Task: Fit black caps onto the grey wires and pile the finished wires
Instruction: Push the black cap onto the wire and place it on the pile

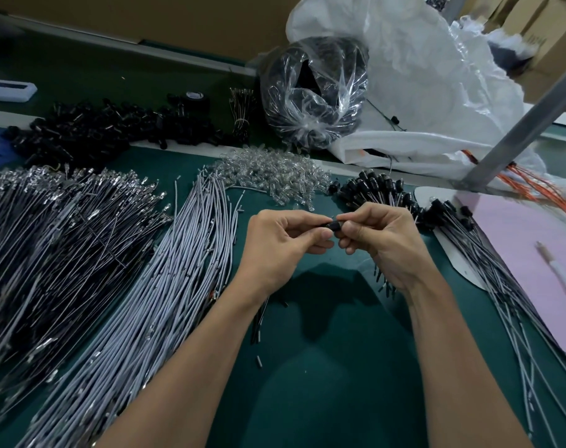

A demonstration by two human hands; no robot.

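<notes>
Pinched from both sides at mid-frame: one black cap [333, 227], left hand [285, 244] and right hand [382, 240] both curled tight on it above the green mat [323, 376]. Just left, a long bundle of grey wires [178, 270]. To the right, capped finished wires [469, 250] fanned in a pile. Beyond, a heap of clear parts [268, 171].

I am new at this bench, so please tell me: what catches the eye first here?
At the centre, the left hand and right hand pinch a small black cap between them. Left of them a broad fan of grey wires lies on the green table; to the right lies a pile of capped wires, and behind stands a big white bag.
</notes>
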